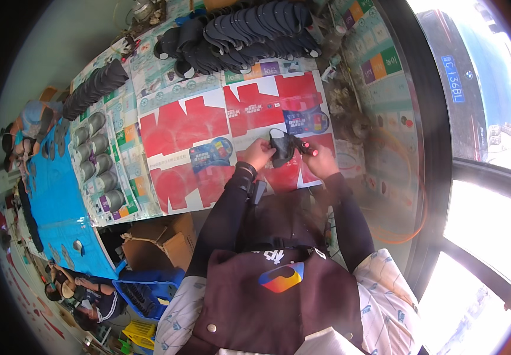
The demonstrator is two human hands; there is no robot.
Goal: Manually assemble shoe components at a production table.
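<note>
Over the red printed sheets my left hand [259,155] pinches the edge of a black shoe upper [281,155] with a pale grey patch at its top. My right hand [322,162], fingers curled, grips a small black-and-red hand tool [307,147] whose exact kind I cannot make out. The tool's dark end lies close beside the upper's right side; whether they touch is unclear. Red and white card sheets [184,124] printed with blue shapes cover the table under both hands.
Stacked black shoe uppers [255,29] line the table's far edge, with another row [97,87] at far left. Several grey cup-shaped pieces [97,145] sit left. Beyond stand a blue-covered table [60,183], a cardboard box [166,242], a blue crate [149,293] and other people. A window is at right.
</note>
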